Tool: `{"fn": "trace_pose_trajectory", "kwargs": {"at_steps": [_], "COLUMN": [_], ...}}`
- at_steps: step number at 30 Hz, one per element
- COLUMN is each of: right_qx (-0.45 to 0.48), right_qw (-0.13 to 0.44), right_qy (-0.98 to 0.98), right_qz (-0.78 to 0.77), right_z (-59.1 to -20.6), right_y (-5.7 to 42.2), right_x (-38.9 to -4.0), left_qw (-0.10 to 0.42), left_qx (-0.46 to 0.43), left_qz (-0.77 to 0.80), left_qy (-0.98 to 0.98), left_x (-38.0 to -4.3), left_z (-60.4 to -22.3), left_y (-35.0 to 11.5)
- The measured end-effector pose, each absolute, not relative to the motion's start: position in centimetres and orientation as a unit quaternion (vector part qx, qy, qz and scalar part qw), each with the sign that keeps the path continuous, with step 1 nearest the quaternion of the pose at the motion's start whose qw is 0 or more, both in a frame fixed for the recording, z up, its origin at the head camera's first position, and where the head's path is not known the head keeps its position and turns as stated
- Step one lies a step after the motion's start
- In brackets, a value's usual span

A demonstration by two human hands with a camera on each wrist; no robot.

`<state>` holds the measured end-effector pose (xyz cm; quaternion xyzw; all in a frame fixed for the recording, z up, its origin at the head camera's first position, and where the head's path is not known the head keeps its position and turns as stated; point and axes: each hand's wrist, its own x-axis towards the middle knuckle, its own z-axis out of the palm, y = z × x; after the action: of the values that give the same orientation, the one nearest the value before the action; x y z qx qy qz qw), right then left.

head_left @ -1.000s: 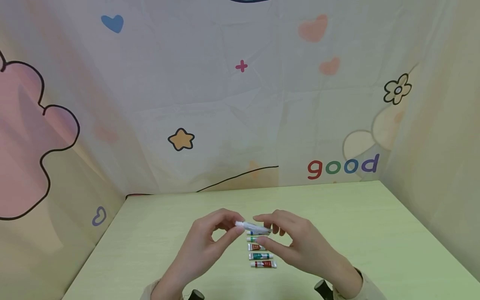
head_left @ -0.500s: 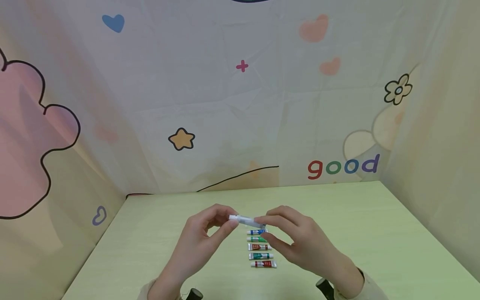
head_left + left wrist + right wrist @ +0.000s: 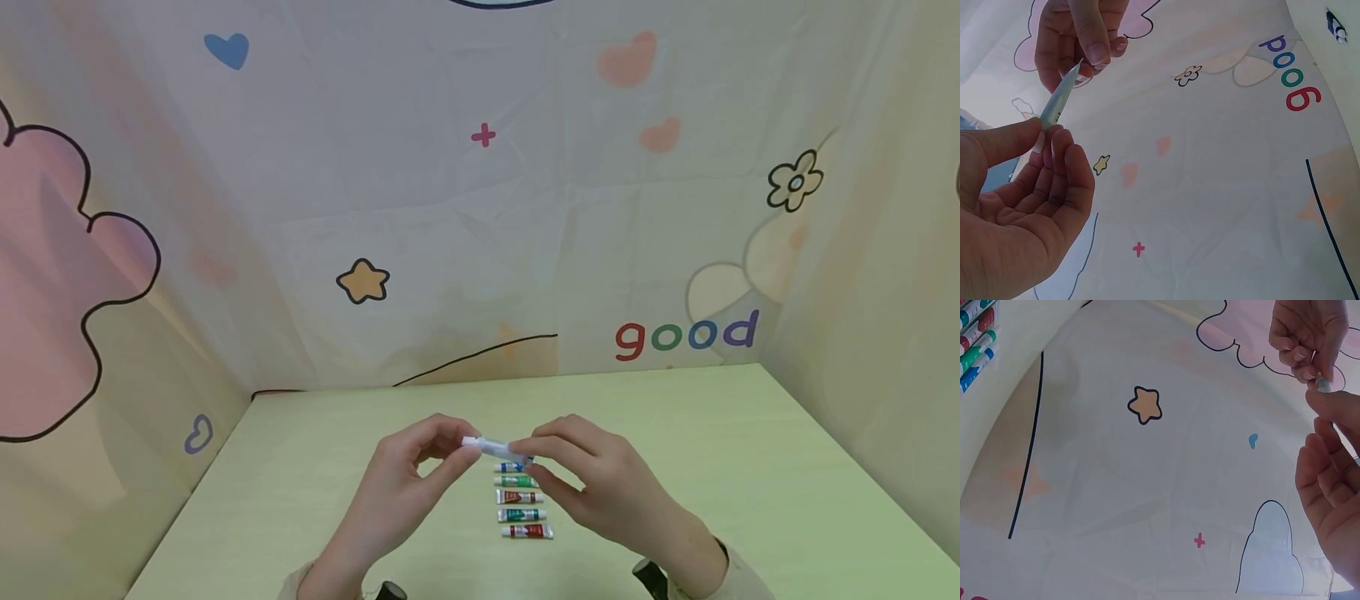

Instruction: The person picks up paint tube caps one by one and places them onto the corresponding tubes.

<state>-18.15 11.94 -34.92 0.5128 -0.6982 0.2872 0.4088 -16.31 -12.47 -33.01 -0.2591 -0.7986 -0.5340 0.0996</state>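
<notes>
A small white paint tube is held up over the table between both hands, its capped end to the left. My left hand pinches it at the white cap between thumb and fingers. At the flat tail end, my right hand grips with index finger and thumb, covering part of that end. In the left wrist view the tube tapers toward the right hand's fingers. Below lie several paint tubes in a column: blue, light green, brownish red, dark green and red.
The pale green table meets a printed curtain at its back and left. Dark cylindrical ends of wrist gear show beneath each wrist.
The right hand's spread fingers have closed in on the tube's tail end. The tube and left hand have shifted slightly left, uncovering more of the blue and light green tubes.
</notes>
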Motion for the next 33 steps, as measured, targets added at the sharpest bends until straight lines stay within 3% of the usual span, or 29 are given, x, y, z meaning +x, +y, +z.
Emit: {"fn": "trace_pose_trajectory", "kwargs": {"at_steps": [15, 33], "right_qx": [0.530, 0.512], "right_qw": [0.388, 0.314], "right_qy": [-0.691, -0.725], "right_qz": [0.302, 0.337], "right_z": [-34.77, -35.08], "right_y": [12.10, 12.68], "right_x": [-18.00, -17.89], "left_qw": [0.102, 0.121], "left_qx": [-0.276, -0.342], "left_qz": [-0.537, -0.525], "left_qy": [-0.790, -0.770], "left_x": [-16.31, -16.27], "left_z": [-33.07, -33.17], "left_y": [-12.75, -12.85]}}
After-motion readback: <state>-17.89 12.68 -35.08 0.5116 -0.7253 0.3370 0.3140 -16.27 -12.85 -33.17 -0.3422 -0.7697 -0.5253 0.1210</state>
